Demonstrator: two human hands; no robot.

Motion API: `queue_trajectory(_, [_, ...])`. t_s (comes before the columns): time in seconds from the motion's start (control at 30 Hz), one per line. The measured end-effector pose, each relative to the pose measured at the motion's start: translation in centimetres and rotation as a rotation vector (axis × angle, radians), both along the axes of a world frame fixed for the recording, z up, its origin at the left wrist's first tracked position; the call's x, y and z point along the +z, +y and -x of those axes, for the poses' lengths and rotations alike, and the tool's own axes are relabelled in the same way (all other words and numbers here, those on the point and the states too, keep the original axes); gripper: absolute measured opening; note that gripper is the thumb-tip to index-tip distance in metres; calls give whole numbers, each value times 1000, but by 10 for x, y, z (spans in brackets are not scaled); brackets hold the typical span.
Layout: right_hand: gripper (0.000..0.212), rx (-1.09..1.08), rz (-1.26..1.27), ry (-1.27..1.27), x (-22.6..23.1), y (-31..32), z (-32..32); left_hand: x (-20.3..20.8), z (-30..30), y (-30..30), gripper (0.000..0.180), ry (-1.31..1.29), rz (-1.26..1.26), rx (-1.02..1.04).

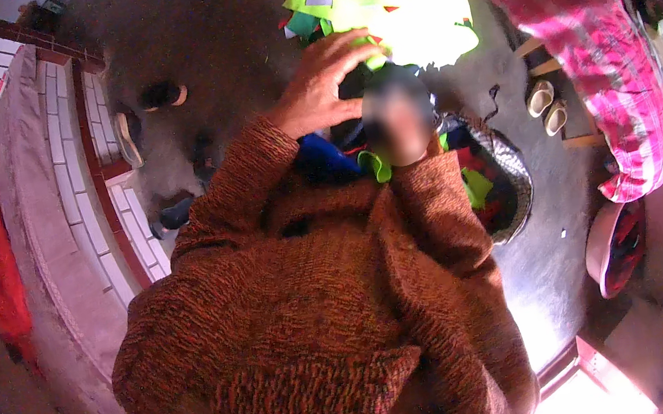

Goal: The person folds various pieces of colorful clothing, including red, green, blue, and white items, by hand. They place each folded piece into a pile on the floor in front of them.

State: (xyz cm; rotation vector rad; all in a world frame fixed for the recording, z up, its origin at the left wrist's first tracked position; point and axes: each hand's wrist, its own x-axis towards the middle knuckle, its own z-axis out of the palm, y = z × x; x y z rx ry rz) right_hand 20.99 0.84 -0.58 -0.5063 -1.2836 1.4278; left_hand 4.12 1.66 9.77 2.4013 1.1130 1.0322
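My left hand [322,84] is above a heap of cloth, its thumb and fingers curved and spread wide apart. Its fingertips are at the near edge of a bright yellow-green reflective vest [414,8] with grey bands; whether they touch it I cannot tell. My right hand [403,118] is close beside the left one, smeared by a round blur that hides its fingers and anything in them. Under both hands lie a blue cloth [326,156] and a yellow-green strip [376,166]. Both forearms wear brown knitted sleeves.
A patterned open bag [522,182] with coloured cloth stands right of my right forearm. Farther right are pale shoes [541,98], a pink checked cloth [579,49] draped over a wooden frame, and a pink basin [601,251]. Left, a white-tiled ledge [72,174] has dark shoes [162,95] near it.
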Motion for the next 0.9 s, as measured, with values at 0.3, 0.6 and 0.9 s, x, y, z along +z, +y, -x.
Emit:
queue_trajectory(0.3, [9,59,-332,-83,2,-6,5,-15,-8,0,30,57,-33,-104])
queue_trajectory(0.6, [12,78,41,-304,-35,-11,-6,-30,-3,-1,8,48,63,-9])
queue_trajectory(0.9, [14,-35,-479,-181,-9,-2,-1,-55,14,0,14,298,123,43])
